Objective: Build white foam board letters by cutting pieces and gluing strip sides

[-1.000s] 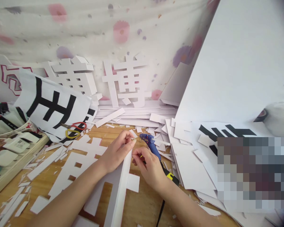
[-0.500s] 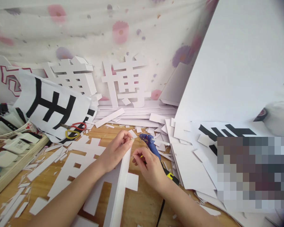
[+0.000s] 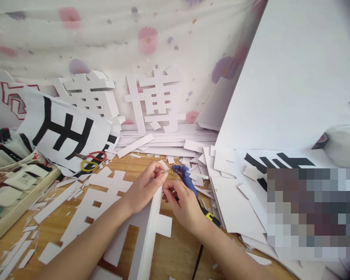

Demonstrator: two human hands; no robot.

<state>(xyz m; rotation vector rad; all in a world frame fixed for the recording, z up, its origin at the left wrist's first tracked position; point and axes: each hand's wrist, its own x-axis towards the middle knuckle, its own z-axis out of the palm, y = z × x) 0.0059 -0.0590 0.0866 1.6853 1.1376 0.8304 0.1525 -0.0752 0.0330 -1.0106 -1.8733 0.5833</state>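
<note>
My left hand [image 3: 148,186] is closed on the far end of a white foam board strip [image 3: 148,243], which stands on edge along a flat foam board cut-out [image 3: 112,252]. Beside the strip's right side, my right hand [image 3: 184,200] is pinched, its fingertips at the strip near my left thumb. Whatever those fingers hold is too small or hidden to make out. A blue hot glue gun [image 3: 186,178] lies just beyond my right hand, partly covered by it. Another flat cut-out [image 3: 86,206] with small square openings lies under my left forearm.
Red-and-yellow-handled scissors [image 3: 90,166] lie at the back left by a printed sheet [image 3: 65,128]. White cut characters [image 3: 154,95] lean on the curtain. Foam board scraps [image 3: 236,202] crowd the right; a tool box [image 3: 20,182] edges the left. A black cord [image 3: 197,262] runs toward me.
My right hand has shifted slightly left, and its fingertips have come up to the strip. The left hand has moved slightly right with the strip.
</note>
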